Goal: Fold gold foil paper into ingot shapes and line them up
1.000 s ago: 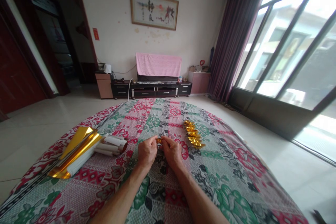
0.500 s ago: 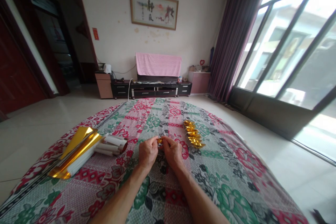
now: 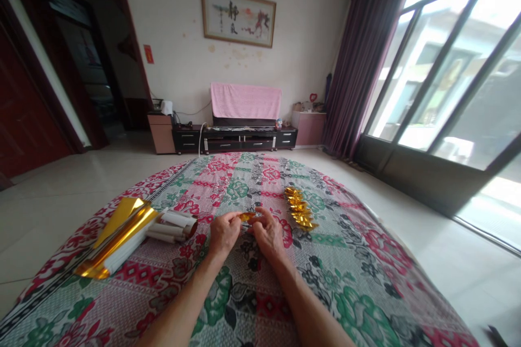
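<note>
A small piece of folded gold foil paper (image 3: 246, 217) is held above the cloth, near the middle of the view. My left hand (image 3: 225, 232) pinches its left end between thumb and fingers. At its right end is my right hand (image 3: 268, 233), with the index finger lifted apart from the thumb; the fingertips are close to the foil, and whether they touch it I cannot tell. To the right, several folded gold foil pieces (image 3: 300, 209) lie in a row on the flowered cloth (image 3: 325, 293).
On the left lie gold foil sheets (image 3: 126, 227) beside several pale paper rolls (image 3: 173, 226). Past the cloth's far edge stands a low black cabinet (image 3: 240, 141) with a pink towel (image 3: 246, 100) above it. A purple curtain (image 3: 362, 65) hangs by the window on the right.
My hands have moved slightly apart, showing more of the gold foil. My right index finger has lifted from its pinch, while the left hand keeps its grip. The other things have not moved.
</note>
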`<state>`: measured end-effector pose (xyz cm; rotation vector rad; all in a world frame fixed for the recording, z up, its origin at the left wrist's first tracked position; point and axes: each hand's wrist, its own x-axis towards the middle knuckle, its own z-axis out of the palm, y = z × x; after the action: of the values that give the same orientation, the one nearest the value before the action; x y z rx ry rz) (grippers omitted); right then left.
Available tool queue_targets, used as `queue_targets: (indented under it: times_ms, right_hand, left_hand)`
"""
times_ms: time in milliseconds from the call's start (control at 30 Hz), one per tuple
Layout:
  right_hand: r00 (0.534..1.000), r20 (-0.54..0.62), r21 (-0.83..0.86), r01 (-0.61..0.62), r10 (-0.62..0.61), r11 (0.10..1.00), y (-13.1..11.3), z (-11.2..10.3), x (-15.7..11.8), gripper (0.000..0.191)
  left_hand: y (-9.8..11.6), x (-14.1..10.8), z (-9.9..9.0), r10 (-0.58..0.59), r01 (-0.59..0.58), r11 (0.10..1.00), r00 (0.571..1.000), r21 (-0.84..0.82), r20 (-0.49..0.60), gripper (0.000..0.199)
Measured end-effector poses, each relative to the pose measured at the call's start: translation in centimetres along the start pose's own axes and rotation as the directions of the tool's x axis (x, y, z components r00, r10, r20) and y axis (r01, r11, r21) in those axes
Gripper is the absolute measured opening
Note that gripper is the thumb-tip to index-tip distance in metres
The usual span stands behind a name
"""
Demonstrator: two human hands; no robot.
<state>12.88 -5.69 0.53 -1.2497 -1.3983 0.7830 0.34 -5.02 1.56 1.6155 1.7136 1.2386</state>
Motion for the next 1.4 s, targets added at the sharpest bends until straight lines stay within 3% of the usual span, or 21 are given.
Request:
queue_targets:
  times_ms: [100, 167, 367, 600, 833, 1100, 1300, 1400]
  right_hand:
    - [0.993, -0.080, -0.112, 0.074, -0.084, 0.991, 0.4, 0.1, 0.0, 0.034]
    - [0.981, -0.111, -0.176, 0.135, -0.156, 0.975, 0.6, 0.2, 0.1, 0.029]
    - [0.969, -0.091, -0.176, 0.211, -0.230, 0.961, 1.2, 0.3, 0.2, 0.028]
    - [0.919, -0.105, -0.207, 0.353, -0.379, 0.913, 1.0, 0.2, 0.1, 0.022]
    - [0.949, -0.116, -0.274, 0.252, -0.292, 0.928, 1.5, 0.2, 0.1, 0.022]
    - [0.953, -0.172, -0.263, 0.201, -0.250, 0.944, 1.4, 0.3, 0.3, 0.022]
    - [0.958, -0.182, -0.256, 0.173, -0.223, 0.951, 1.5, 0.2, 0.3, 0.023]
    - [0.957, -0.194, -0.274, 0.155, -0.213, 0.949, 1.6, 0.2, 0.3, 0.023]
  left_hand:
    - [0.1, 0.3, -0.5, -0.147, 0.150, 0.986, 0.988, -0.078, 0.042, 0.030]
    - [0.0, 0.4, -0.6, -0.186, 0.192, 0.977, 0.980, -0.095, 0.063, 0.031]
    - [-1.0, 0.9, -0.2, -0.166, 0.165, 0.986, 0.978, 0.017, 0.125, 0.029]
    - [-0.2, 1.1, -0.5, -0.228, 0.217, 0.973, 0.957, 0.079, 0.177, 0.030]
    - [-0.7, 1.3, -0.5, -0.246, 0.244, 0.969, 0.951, 0.034, 0.189, 0.033]
    - [-1.4, 1.5, -0.4, -0.302, 0.323, 0.941, 0.936, -0.103, 0.180, 0.042]
    - [-1.9, 0.9, -0.5, -0.160, 0.202, 0.954, 0.968, -0.223, 0.193, 0.039]
    - [-2.5, 0.7, -0.6, -0.059, 0.113, 0.954, 0.979, -0.278, 0.195, 0.047]
